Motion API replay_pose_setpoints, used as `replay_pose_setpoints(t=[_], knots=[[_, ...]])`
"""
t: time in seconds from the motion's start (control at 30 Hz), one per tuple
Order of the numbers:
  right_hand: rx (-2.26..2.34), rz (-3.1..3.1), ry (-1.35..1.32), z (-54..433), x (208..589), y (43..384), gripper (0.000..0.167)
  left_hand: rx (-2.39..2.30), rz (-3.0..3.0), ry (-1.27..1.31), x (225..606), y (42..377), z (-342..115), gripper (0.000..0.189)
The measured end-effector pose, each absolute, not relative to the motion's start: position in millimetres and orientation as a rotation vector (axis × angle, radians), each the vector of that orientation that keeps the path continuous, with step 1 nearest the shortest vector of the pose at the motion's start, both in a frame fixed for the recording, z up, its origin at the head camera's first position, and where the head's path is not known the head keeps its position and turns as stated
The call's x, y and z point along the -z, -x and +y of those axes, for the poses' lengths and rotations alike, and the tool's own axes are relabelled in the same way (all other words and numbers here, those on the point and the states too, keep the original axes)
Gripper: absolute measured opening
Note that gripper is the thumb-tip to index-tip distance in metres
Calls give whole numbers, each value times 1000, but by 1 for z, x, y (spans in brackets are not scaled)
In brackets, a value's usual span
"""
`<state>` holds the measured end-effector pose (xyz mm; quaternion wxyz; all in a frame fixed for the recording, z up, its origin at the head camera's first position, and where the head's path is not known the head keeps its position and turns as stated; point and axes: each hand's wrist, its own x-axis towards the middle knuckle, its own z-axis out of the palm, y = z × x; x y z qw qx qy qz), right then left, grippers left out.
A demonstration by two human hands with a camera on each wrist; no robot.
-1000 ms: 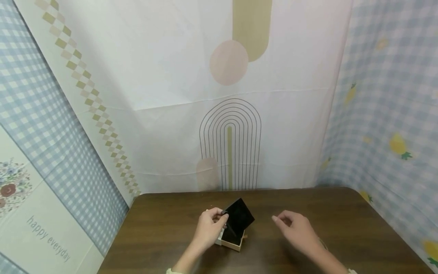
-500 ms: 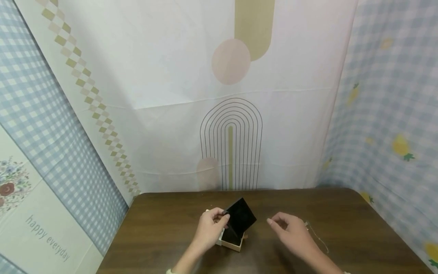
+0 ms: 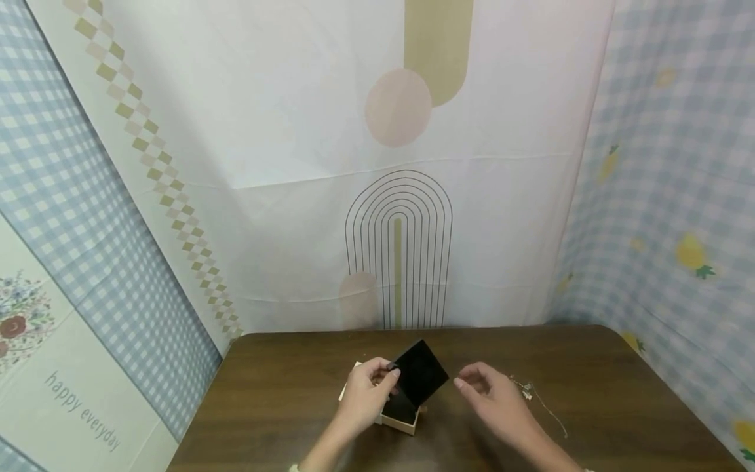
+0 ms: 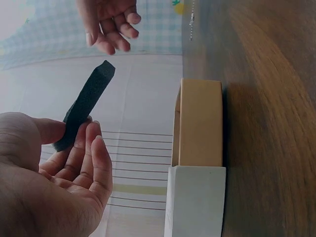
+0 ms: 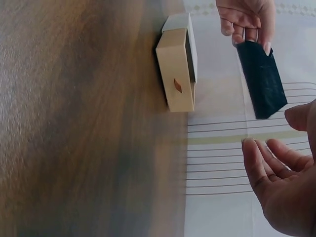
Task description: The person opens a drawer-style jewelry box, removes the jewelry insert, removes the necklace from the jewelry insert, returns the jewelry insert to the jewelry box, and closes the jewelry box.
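My left hand [image 3: 366, 393] pinches a square black foam pad [image 3: 421, 375] by one corner, thumb on one face and fingers on the other. The pad is tilted above a small jewellery box [image 3: 400, 425]. In the left wrist view the box's tan drawer [image 4: 201, 123] is partly slid out of its white sleeve [image 4: 197, 200]. A small brown tab [image 5: 177, 86] shows on the drawer's front in the right wrist view. My right hand [image 3: 492, 398] holds nothing, its fingers loosely bent just right of the pad, a small gap apart.
A thin chain with a small charm [image 3: 527, 391] lies on the brown wooden table [image 3: 265, 406], just beyond my right hand and wrist. Behind the table hangs a white patterned cloth [image 3: 283, 249]. Blue checked cloths hang at both sides.
My right hand has moved left toward the foam pad, uncovering the chain on the table. My left hand and the pad have shifted slightly right.
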<state>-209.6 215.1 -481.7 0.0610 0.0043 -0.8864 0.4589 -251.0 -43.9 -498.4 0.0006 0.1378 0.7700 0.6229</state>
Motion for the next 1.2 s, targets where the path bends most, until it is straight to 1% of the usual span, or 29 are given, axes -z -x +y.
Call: replay_pose_setpoints(t=[0.2, 0.3, 0.57, 0.77, 1.0, 1.2], knots=[[-1731, -2577, -81, 210, 485, 212, 44, -1993, 2330, -459, 498, 248, -41, 15], [-1861, -2542, -117, 207, 485, 213, 48, -1967, 2325, -482, 500, 247, -40, 17], [-1935, -2511, -176, 204, 488, 216, 35, -1916, 2320, -544, 500, 246, -39, 19], [-1892, -2519, -191, 205, 490, 217, 32, -1910, 2318, -530, 503, 245, -39, 18], [-1851, -2521, -142, 207, 495, 219, 26, -1895, 2314, -570, 507, 246, -41, 19], [-1844, -2512, -117, 213, 503, 221, 27, -1771, 2492, -581, 512, 251, -53, 24]])
